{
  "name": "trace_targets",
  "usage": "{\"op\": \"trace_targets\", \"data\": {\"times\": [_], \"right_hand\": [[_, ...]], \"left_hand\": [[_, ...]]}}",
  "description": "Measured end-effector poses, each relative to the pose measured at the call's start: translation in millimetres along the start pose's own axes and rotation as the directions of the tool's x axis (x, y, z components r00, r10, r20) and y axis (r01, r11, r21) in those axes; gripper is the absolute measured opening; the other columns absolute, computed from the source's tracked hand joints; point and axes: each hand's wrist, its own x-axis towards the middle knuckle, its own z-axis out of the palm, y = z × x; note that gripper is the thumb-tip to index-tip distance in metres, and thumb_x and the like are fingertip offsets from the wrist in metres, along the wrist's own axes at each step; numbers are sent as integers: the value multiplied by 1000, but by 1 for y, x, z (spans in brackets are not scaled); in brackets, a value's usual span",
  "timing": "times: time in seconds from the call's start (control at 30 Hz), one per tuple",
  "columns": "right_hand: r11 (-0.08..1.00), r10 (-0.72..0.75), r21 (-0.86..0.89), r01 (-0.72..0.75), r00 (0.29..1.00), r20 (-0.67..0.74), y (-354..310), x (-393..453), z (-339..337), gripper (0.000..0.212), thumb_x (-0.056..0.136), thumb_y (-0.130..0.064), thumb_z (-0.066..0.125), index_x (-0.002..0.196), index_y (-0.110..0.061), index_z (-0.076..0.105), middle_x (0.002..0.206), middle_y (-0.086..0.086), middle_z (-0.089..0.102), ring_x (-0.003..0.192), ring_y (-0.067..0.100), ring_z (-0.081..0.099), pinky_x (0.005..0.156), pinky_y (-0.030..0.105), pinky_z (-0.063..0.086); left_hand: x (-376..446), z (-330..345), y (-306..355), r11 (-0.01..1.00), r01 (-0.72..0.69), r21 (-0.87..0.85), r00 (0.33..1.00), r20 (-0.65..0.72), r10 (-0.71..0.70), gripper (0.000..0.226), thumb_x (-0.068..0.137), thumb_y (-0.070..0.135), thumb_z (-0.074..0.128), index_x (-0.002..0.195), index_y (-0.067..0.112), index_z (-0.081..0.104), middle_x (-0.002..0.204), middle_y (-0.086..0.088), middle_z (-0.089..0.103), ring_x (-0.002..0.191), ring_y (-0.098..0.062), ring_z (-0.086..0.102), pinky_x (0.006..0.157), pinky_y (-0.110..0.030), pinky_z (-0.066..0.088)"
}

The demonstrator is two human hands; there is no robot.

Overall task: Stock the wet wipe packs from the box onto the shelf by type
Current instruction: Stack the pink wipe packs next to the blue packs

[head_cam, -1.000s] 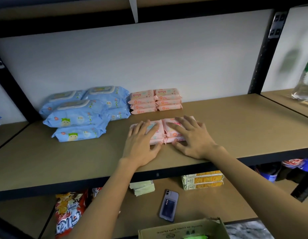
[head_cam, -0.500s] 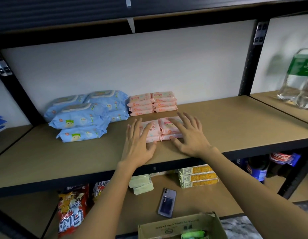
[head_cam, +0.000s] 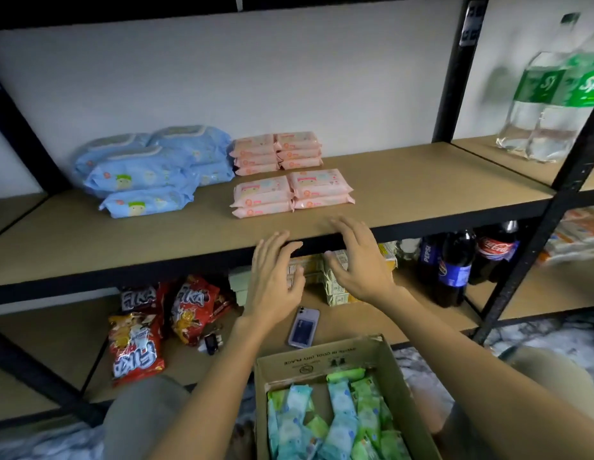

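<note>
Pink packs point(head_cam: 292, 190) and blue packs point(head_cam: 149, 171) grouped on shelf point(head_cam: 422, 180). Green and teal packs point(head_cam: 335, 423) left in box point(head_cam: 325, 360). Left hand point(head_cam: 272, 277), right hand point(head_cam: 358, 260): grip slack, holding nothing, near shelf edge.

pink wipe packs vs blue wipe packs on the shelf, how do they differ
The pink wipe packs are smaller and flatter; the blue wipe packs are bigger and puffier. The pink wipe packs sit in tidy, squared stacks, a front group and a rear group; the blue wipe packs lie in a looser, overlapping pile. The pink ones stand to the right of the blue ones. Both lie flat on the same shelf, touched by neither hand.
</note>
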Motion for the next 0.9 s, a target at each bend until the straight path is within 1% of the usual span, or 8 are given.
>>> {"op": "trace_targets", "data": {"times": [0.07,0.13,0.23,0.37,0.53,0.63,0.73,0.9], "right_hand": [[999,27,38,-27,1000,-1,-1,-24,3,63,93,-26,63,150,-14,37,161,3,27,148,19,27,120,31,26],[995,77,59,-79,997,27,0,-48,9,67,92,-24,64,152,-17,34,164,1,20,150,18,23,117,27,25],[991,106,66,-113,989,99,8,-83,19,66,94,-24,63,152,-17,33,164,3,20,149,22,24,116,34,28],[982,153,80,-172,969,194,25,-123,36,67,95,-25,63,153,-19,31,164,0,19,150,21,24,113,38,34],[964,219,74,-254,924,314,47,-168,59,69,93,-29,64,153,-25,29,165,-3,17,150,22,24,113,41,37],[937,279,79,-340,864,419,60,-194,76,71,93,-33,64,153,-30,27,162,-3,21,149,24,27,113,47,38],[908,302,90,-410,788,537,69,-219,93,71,96,-38,63,155,-26,26,162,0,22,148,23,27,115,41,35],[858,314,75,-509,634,706,81,-265,122,71,95,-43,64,155,-30,27,162,0,24,147,23,28,115,40,34]], "left_hand": [[-23,8,4,994,37,-104,999,-14,-38,41,94,19,56,135,15,53,155,-3,40,148,-18,28,123,-40,22],[-49,19,7,990,68,-122,997,35,-64,43,94,23,53,137,18,53,151,0,44,144,-16,34,120,-45,28],[-87,38,7,982,134,-129,980,165,-112,45,96,28,51,141,24,50,154,4,40,144,-14,33,119,-37,26],[-129,57,10,943,272,-189,939,265,-218,45,99,22,55,143,24,48,154,4,40,139,-12,35,112,-30,25],[-173,87,-2,895,401,-195,876,368,-313,46,100,24,56,145,22,47,152,2,44,140,-15,36,116,-42,33],[-196,107,-14,858,479,-186,823,435,-365,46,100,28,55,145,29,45,148,5,47,138,-19,40,112,-44,39],[-220,127,-23,817,555,-152,761,489,-426,46,99,32,55,144,31,44,146,4,49,136,-18,44,110,-41,41],[-264,152,-34,801,597,-52,666,589,-458,44,96,28,61,139,24,51,141,-1,53,131,-23,46,107,-41,42]]}}
